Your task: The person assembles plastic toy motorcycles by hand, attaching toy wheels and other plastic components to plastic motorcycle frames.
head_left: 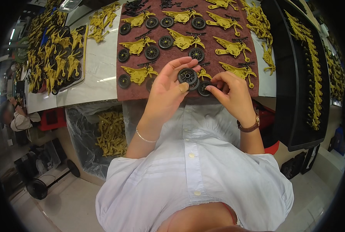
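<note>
My left hand is turned partly palm up, with its thumb pressed on small black spoked toy wheels; at least two overlap there. Close by on the right, my right hand has its fingers curled, and thumb and forefinger meet the rim of another black toy wheel. That wheel is low at the front of a yellow toy motorbike body, which my left hand partly covers. Both hands are over the near edge of a maroon cloth.
Rows of yellow motorbike bodies lie on the cloth, the left ones with wheels. A tray of assembled bikes stands left; loose yellow parts are heaped right. A black rack rises at the right. Below sits a plastic-lined bin.
</note>
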`<state>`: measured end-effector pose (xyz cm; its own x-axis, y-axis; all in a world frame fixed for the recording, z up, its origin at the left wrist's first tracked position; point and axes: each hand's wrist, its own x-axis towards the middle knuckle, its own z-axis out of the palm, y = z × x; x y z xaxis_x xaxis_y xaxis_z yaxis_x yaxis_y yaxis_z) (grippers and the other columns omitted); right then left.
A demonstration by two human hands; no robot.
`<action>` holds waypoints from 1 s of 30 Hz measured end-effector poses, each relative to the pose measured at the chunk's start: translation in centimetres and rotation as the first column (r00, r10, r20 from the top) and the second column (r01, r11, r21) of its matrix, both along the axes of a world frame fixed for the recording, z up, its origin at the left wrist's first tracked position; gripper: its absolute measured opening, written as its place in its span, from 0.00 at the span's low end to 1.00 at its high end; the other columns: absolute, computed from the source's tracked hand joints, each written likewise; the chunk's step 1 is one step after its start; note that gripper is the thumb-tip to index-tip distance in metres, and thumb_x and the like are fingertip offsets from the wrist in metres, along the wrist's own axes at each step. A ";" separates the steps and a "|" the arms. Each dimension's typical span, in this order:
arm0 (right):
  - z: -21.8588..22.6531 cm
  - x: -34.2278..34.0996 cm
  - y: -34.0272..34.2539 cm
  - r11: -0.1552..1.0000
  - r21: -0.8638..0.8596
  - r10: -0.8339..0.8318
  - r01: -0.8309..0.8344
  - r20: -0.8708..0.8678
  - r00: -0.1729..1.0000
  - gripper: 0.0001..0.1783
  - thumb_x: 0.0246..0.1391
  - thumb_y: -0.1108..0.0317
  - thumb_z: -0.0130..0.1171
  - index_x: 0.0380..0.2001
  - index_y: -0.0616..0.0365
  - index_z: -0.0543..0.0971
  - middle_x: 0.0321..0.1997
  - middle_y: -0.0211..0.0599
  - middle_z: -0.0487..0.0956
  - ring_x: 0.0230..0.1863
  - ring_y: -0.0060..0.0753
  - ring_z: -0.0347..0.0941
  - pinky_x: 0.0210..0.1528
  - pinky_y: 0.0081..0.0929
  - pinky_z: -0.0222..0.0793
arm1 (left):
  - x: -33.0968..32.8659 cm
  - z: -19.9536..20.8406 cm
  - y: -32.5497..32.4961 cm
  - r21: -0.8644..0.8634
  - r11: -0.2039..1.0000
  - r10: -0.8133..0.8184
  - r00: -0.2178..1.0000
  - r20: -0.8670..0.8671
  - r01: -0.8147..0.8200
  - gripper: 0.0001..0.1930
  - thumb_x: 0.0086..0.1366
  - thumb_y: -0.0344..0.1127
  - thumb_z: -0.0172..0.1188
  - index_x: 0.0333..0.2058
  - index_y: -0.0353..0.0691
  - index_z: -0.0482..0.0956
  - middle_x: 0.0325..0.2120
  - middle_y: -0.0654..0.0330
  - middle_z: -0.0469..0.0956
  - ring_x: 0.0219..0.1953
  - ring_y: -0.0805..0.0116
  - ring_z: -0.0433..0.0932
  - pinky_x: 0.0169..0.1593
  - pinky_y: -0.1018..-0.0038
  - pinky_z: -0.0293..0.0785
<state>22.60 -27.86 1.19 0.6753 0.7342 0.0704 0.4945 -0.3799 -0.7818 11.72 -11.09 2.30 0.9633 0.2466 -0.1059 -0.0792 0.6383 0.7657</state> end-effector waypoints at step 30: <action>-1.0 0.1 -5.7 0.510 0.596 -0.006 0.620 -0.718 0.696 0.10 0.57 0.76 0.56 0.43 0.66 0.73 0.41 0.36 0.78 0.40 0.22 0.76 0.41 0.23 0.78 | 6.5 0.6 -3.4 0.452 0.853 -0.263 0.963 -0.059 0.260 0.16 0.59 0.21 0.59 0.47 0.31 0.77 0.44 0.56 0.78 0.42 0.71 0.78 0.46 0.78 0.77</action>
